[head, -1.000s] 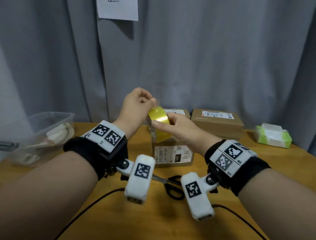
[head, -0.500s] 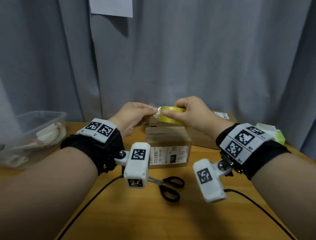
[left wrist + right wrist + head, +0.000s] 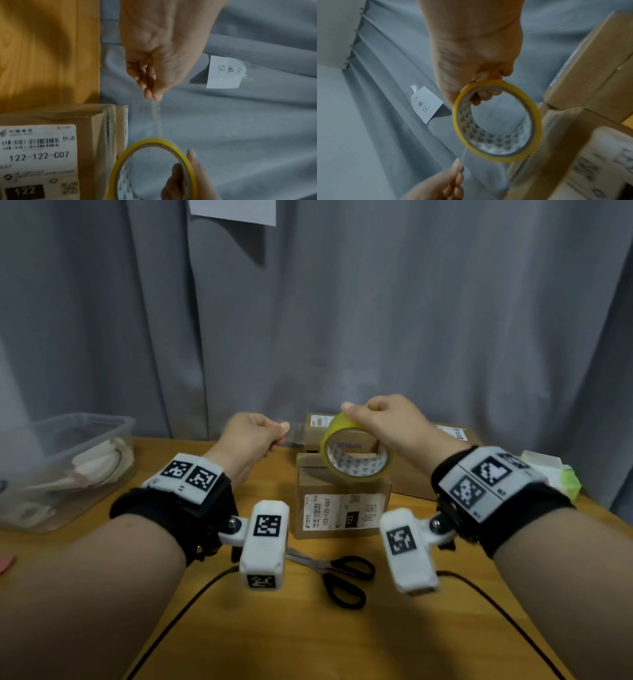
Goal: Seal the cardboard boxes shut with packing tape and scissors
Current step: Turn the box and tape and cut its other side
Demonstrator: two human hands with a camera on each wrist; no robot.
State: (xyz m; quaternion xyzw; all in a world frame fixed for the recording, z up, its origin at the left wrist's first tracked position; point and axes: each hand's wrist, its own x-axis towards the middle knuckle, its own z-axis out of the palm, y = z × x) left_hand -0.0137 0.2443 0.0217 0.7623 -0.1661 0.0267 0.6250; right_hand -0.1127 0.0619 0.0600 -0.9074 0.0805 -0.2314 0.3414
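My right hand (image 3: 380, 419) grips a yellow roll of clear packing tape (image 3: 356, 453) by its upper rim, held above a small cardboard box (image 3: 342, 508) with a shipping label. My left hand (image 3: 260, 436) pinches the free end of the tape, and a short clear strip (image 3: 296, 434) stretches between it and the roll. In the left wrist view the strip (image 3: 157, 119) runs from my pinching fingers (image 3: 152, 88) to the roll (image 3: 154, 167). The right wrist view shows the roll (image 3: 496, 120) with my fingers through its core. Black-handled scissors (image 3: 339, 573) lie on the wooden table (image 3: 308, 638) in front of the box.
More cardboard boxes (image 3: 317, 428) stand behind the small one, near a grey curtain (image 3: 342, 320). A clear plastic bin (image 3: 65, 467) sits at the left. A green and white pack (image 3: 555, 477) lies at the far right. Black cables (image 3: 178, 621) trail across the near table.
My hands have drawn apart: the left moved left with the tape end, pulling out a strip. The right turned the roll so its open core faces me.
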